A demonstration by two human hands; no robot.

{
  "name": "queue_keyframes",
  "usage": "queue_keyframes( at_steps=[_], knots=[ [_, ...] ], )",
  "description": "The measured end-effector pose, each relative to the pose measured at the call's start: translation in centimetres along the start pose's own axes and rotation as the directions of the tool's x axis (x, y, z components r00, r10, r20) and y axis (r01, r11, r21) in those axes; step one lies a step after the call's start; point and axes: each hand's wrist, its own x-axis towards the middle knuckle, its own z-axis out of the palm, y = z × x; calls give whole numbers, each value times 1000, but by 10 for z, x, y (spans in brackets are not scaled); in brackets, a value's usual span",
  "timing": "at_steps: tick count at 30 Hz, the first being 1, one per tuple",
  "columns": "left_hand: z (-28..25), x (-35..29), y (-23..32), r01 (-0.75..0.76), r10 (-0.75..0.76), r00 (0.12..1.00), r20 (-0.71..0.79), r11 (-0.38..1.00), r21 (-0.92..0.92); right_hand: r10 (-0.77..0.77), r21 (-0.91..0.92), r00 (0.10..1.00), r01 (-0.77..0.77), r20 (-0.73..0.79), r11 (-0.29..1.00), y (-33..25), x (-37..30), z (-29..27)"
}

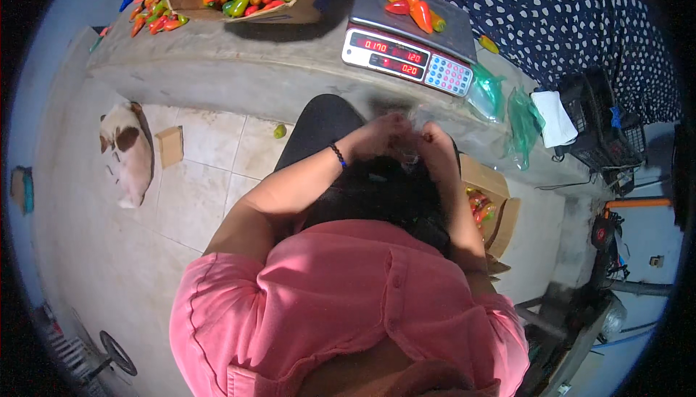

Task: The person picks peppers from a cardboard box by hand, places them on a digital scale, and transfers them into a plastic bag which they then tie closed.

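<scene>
Over my lap, my left hand (383, 138) and my right hand (435, 143) are close together, fingers bent. Between them is a thin clear plastic bag (419, 116), partly blurred, pinched by both hands. Just beyond my hands stands a digital scale (402, 71) with a lit red display and a grey tray. Several red, orange and greenish peppers (420, 14) lie on that tray. At the scale's right corner are green plastic bags (487, 96). Whether anything is inside the clear bag I cannot tell.
A cardboard box (290, 14) full of peppers sits on the concrete ledge (217, 52), with loose peppers (158, 18) left of it. Another box (500, 216) with bagged peppers is by my right arm. A dog (129, 154) lies on the floor at left, near a single green pepper (280, 131).
</scene>
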Motion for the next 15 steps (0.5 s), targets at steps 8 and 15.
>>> queue_keyframes(
  at_steps=[8, 15],
  knots=[
    [-58, 25, -18, 106, -23, 994, 110, 516, -850, -129, 523, 970, 2, 206, 852, 17, 15, -1],
    [-27, 6, 11, -86, -1, 989, -146, 802, -591, 59, 926, 986, -167, 156, 338, 10, 10, -7]
  ],
)
